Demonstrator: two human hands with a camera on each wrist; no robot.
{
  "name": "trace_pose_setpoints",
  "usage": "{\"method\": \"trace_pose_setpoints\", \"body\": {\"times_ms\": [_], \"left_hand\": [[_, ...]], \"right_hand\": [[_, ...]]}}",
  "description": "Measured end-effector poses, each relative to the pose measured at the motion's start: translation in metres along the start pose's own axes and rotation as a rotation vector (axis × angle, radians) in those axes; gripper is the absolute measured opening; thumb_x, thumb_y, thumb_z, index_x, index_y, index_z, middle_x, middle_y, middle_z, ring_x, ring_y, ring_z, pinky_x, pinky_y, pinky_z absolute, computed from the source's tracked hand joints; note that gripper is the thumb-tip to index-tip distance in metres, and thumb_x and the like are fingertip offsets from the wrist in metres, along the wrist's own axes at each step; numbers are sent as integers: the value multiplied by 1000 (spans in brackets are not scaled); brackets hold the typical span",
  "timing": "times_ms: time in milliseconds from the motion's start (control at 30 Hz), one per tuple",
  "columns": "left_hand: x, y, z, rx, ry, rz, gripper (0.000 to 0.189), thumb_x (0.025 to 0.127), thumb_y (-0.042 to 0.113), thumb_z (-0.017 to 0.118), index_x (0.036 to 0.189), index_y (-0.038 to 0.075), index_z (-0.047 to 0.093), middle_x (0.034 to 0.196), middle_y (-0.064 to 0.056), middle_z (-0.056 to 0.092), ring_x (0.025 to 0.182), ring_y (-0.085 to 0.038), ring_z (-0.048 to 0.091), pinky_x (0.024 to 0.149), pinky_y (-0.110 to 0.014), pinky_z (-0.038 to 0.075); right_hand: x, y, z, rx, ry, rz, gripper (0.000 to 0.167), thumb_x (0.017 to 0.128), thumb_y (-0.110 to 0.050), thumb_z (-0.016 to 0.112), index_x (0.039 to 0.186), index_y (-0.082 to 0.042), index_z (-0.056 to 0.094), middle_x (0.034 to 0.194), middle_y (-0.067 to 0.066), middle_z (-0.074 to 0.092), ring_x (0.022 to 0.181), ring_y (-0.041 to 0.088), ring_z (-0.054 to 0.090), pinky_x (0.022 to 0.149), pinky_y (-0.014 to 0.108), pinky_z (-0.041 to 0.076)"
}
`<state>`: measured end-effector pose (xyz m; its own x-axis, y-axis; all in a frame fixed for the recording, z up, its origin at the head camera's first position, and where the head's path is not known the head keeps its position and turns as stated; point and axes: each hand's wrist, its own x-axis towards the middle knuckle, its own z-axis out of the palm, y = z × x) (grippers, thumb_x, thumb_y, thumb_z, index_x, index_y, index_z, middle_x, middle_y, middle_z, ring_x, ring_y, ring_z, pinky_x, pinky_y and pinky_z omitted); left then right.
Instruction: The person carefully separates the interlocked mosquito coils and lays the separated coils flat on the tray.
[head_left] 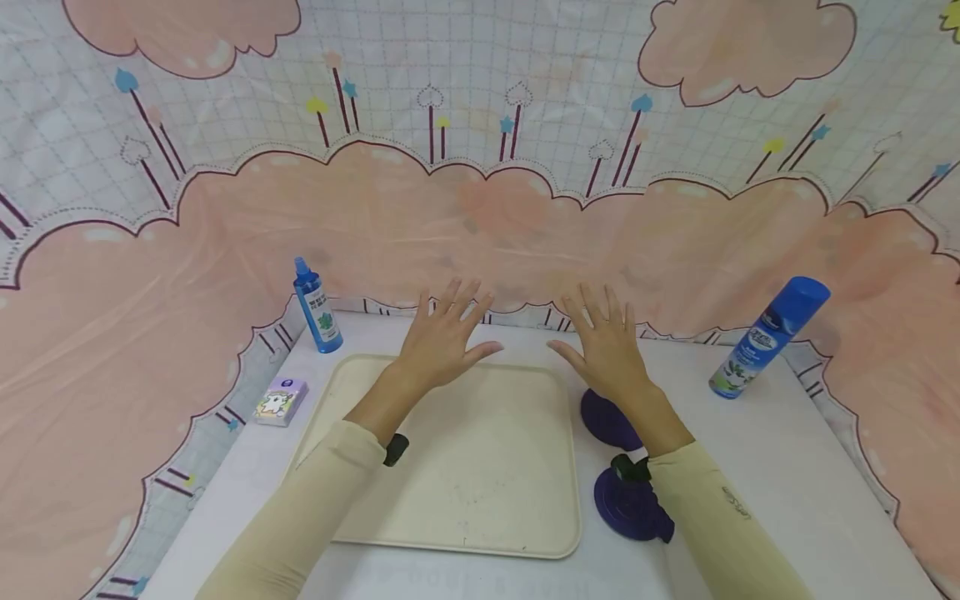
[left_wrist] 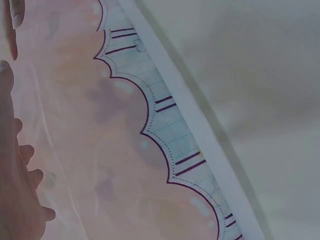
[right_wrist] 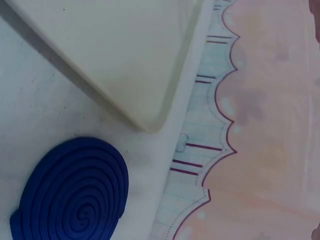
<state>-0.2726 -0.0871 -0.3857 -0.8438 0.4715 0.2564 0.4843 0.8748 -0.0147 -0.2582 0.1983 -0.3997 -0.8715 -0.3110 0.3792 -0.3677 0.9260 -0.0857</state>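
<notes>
two hands hover flat with fingers spread, holding nothing: the left hand (head_left: pixel 442 337) above the far edge of a cream rectangular plastic tray (head_left: pixel 465 492) on the white tabletop (head_left: pixel 787 467), the right hand (head_left: pixel 607 350) just past the tray's right rim, over a dark blue spiral-ribbed round coaster (head_left: pixel 606 421). a second dark blue coaster (head_left: pixel 626 504) lies nearer. a small blue spray bottle (head_left: pixel 317 307), a blue-capped aerosol can (head_left: pixel 765 337) and a lilac tissue pack (head_left: pixel 281 402) stand well apart.

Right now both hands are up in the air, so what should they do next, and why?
Probably lower the right hand onto the nearer blue coaster. Both hands are open and hold nothing, the left hand hovers over the bare tray, and that coaster lies just under the right wrist.
</notes>
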Motion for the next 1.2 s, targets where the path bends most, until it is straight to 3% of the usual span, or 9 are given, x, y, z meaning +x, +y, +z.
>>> {"method": "trace_pose_setpoints", "body": {"times_ms": [300, 600, 900, 1200], "left_hand": [[1, 17, -6, -14, 20, 33, 84, 98, 73, 39, 165, 29, 14, 174, -3, 13, 162, -29, 10, 126, -69, 15], [-8, 44, -2, -98, 8, 71, 81, 98, 72, 41, 164, 30, 21, 170, -2, 28, 158, -28, 27, 128, -62, 21], [-23, 73, 14, -247, -33, 156, 77, 99, 66, 46, 162, 25, 29, 166, -5, 36, 155, -26, 34, 126, -57, 31], [-34, 107, 41, -369, -71, 233, 74, 99, 63, 51, 159, 22, 37, 157, -6, 50, 145, -25, 50, 119, -45, 43]], "right_hand": [[-11, 12, -21, -9, 134, -92, 73, 94, -48, 66, 157, -21, 40, 168, 12, 30, 156, 43, 22, 119, 78, 18], [-48, 26, -32, 11, 222, -161, 72, 88, -39, 74, 152, -17, 48, 153, 17, 53, 140, 41, 46, 119, 66, 33], [-101, 40, -33, 58, 68, -35, 68, 90, -34, 76, 150, -13, 51, 148, 18, 57, 132, 43, 55, 108, 64, 46], [-149, 52, -23, 99, -48, 93, 63, 97, -43, 67, 150, -12, 51, 145, 19, 60, 128, 44, 60, 103, 63, 51]]}}
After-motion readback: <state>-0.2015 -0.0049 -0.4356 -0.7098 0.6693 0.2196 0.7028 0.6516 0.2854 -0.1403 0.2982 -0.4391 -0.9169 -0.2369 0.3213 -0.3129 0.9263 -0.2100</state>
